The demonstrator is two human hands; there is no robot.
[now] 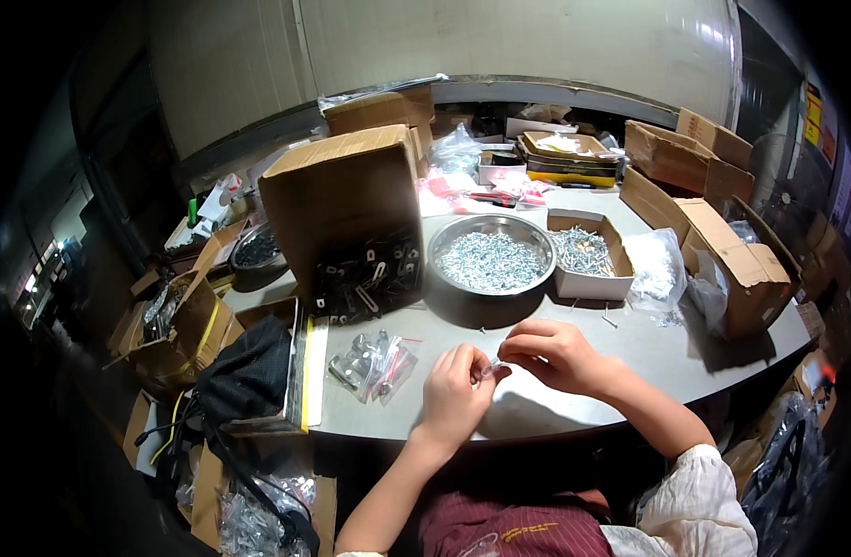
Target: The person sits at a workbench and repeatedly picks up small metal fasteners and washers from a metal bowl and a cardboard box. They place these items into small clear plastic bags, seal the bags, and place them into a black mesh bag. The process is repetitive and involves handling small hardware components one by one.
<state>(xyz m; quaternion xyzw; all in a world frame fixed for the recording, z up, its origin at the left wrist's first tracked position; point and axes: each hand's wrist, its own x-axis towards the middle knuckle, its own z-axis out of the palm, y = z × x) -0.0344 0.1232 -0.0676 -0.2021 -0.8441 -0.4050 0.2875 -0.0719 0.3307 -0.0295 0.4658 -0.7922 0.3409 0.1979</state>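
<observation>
One left hand (454, 390), pinched narrow on a small clear bag-like item (494, 367), which was held above the table (671, 371) and seemed light, limp and slippery, best gripped by its edges; one right hand (557, 354), fingers drawn close beside it, grip unclear.

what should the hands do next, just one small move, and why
Perhaps steady the small item with the left hand and adjust it with the right hand: the two hands meet at it, and their fingers hide much of it.
</observation>
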